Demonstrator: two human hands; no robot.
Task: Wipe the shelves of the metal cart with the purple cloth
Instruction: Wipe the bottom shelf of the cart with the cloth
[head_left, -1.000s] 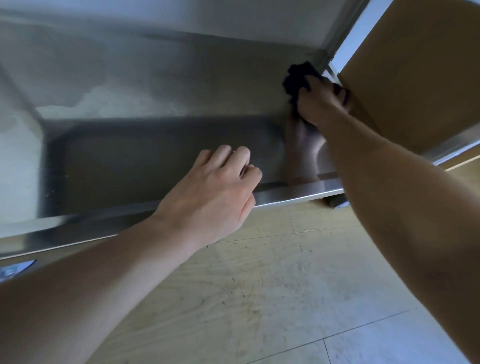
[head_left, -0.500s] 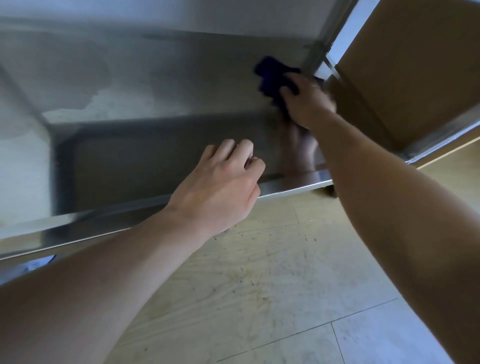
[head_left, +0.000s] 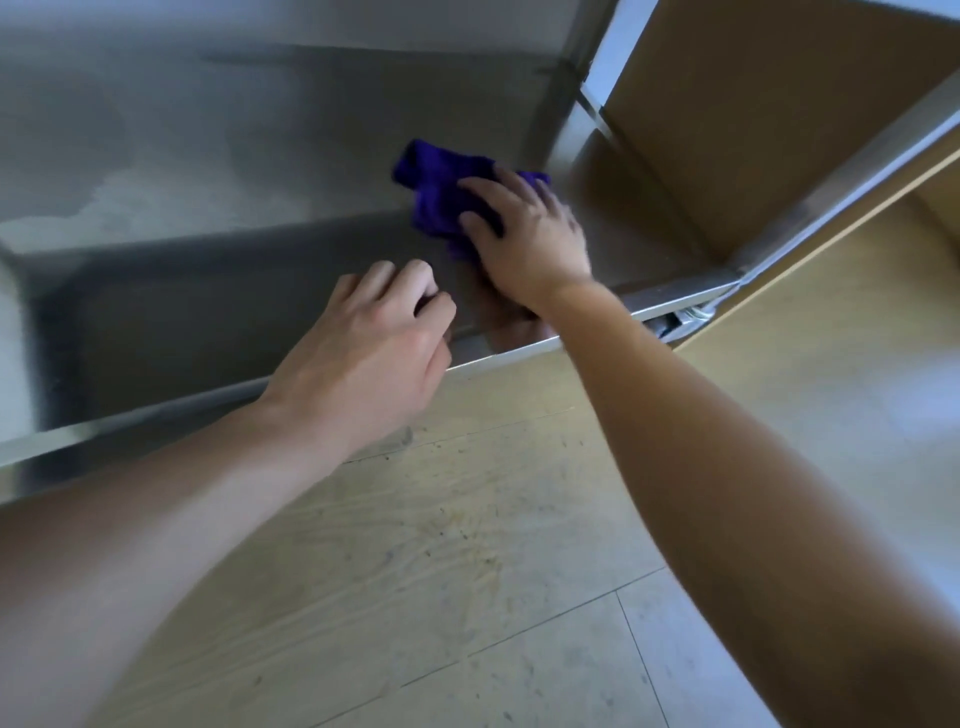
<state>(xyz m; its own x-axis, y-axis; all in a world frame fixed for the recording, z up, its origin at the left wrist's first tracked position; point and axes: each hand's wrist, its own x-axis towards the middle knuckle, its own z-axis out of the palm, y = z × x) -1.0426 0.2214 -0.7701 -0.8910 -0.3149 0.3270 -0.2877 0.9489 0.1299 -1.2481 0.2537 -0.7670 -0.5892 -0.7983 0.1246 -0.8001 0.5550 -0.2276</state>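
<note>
The metal cart's lower shelf (head_left: 218, 312) fills the upper left, shiny and reflective, with a raised front rim. A crumpled purple cloth (head_left: 441, 192) lies on the shelf toward its right end. My right hand (head_left: 524, 234) presses flat on the cloth, fingers spread over it; part of the cloth is hidden under the palm. My left hand (head_left: 374, 353) rests on the shelf's front rim, fingers curled over the edge. Another shelf of the cart runs overhead at the top of the view.
A brown cardboard box (head_left: 769, 104) stands against the cart's right end, beyond its upright post (head_left: 582, 67). Below the shelf is a pale wooden floor (head_left: 467, 545) with tile seams. A caster shows under the shelf's right corner (head_left: 685, 319).
My right hand has drawn the cloth from the shelf's far right corner leftward and toward the front. My left hand has stayed on the front rim.
</note>
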